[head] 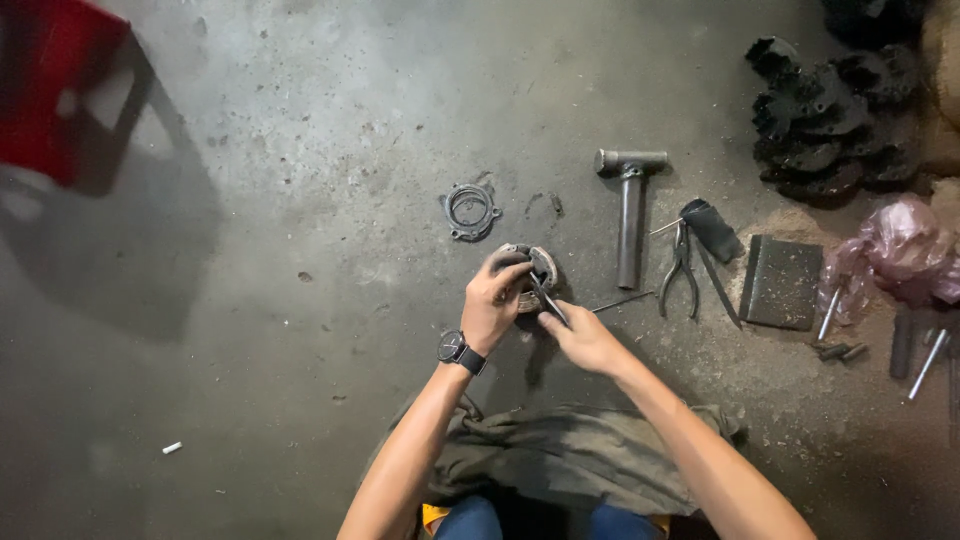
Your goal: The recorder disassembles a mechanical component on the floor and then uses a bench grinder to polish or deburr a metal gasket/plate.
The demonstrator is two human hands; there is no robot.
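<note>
From my feed I see the round metal part point(530, 272) sitting right in the left hand point(492, 305), low over the concrete floor point(300, 180) at the middle of the view. That grip is closed around the part's near rim, fingers curled over the top edge, so only the far arc of the part shows past the knuckles. The right hand point(585, 340) is just beside it, its grip pinched shut on a thin dark tool point(548, 300) whose upper end points into the part's face; whether the tip touches metal I cannot tell.

Both forearms come up from the bottom of the frame and converge, the left wrist bent inward and wearing a dark wristwatch point(458, 352), the right wrist straighter. An olive cloth point(570, 450) lies under the forearms.

On the floor beyond the hands lies a ring-shaped flange point(469, 211), apart from the held part. To the right stand a metal T-shaped tool point(630, 215), a pair of pliers point(680, 270), a thin rod point(622, 301) near the right hand, and a flat dark plate point(782, 282). Farther right sit a pile of black castings point(830, 115), a pink plastic bag point(900, 250) and loose bolts point(925, 360). A red stool point(55, 85) stands at the upper left, and a small white stub point(172, 448) lies at lower left.
</note>
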